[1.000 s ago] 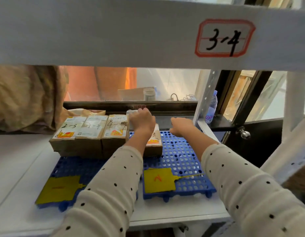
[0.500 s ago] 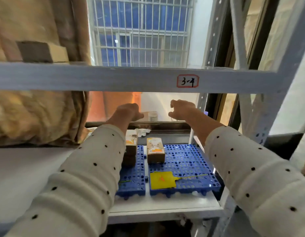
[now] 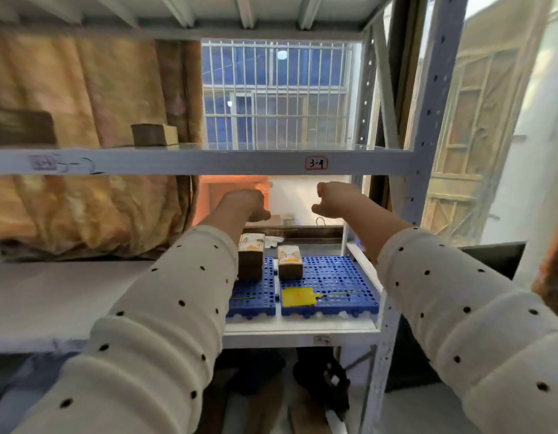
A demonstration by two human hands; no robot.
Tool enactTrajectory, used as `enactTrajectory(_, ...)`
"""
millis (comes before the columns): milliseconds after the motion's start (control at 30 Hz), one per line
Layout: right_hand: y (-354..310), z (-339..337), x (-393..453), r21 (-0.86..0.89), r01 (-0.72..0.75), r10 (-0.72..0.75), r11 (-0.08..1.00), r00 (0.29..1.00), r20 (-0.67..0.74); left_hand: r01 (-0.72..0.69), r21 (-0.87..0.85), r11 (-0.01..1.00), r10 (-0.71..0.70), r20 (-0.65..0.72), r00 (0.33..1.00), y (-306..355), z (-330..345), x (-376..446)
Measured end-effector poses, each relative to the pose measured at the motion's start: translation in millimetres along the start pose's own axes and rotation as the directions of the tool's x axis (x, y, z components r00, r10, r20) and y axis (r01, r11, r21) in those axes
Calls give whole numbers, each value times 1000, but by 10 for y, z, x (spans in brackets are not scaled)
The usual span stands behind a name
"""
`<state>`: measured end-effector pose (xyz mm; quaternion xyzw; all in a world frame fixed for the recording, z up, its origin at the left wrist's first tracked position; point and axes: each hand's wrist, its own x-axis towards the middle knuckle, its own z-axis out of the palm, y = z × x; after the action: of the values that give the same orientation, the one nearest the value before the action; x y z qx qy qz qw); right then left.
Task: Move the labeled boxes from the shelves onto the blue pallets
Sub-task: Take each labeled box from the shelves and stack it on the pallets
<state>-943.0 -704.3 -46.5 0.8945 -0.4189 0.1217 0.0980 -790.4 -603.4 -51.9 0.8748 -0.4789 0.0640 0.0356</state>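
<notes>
Item: white metal shelving rack (image 3: pixel 208 161), beam tagged "3-4" (image 3: pixel 316 163).

Lower shelf: two blue perforated plastic pallets, the right one (image 3: pixel 334 277) bearing a yellow card (image 3: pixel 298 297), the left one (image 3: pixel 255 296) partly hidden by a sleeve. On the right pallet, near its back left corner, one small brown cardboard box with a handwritten label (image 3: pixel 290 261). On the left pallet, a stack of like labeled boxes (image 3: pixel 251 255), most of it behind the left arm.

Upper shelf: one small brown box (image 3: pixel 154 134) beside the orange curtain (image 3: pixel 83 89), and a darker blurred block (image 3: pixel 21 126) at far left; whether either carries a label cannot be told.

Hands: left hand (image 3: pixel 244 205) and right hand (image 3: pixel 337 198), both in the air under the beam, well above the pallets, touching nothing. Fingers of each loosely curled, holding nothing.

Step in hand, by judgement: between boxes; one load set down, hands free for the next.

Next move calls for: a reach to the upper shelf, a firm grip round a box's sides, and a spot on the bare part of the right pallet.
</notes>
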Motion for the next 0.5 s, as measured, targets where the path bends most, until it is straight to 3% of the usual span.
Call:
enactTrajectory(300, -378, -290, -959, 1, -26, 26, 1000, 999, -22, -60, 34, 998, 61, -25, 998, -332, -123, -932)
enactTrajectory(500, -944, -513, -1445, 55, -55, 54, 997, 998, 21, -35, 99, 994, 36, -5, 999, -929, -220, -1599)
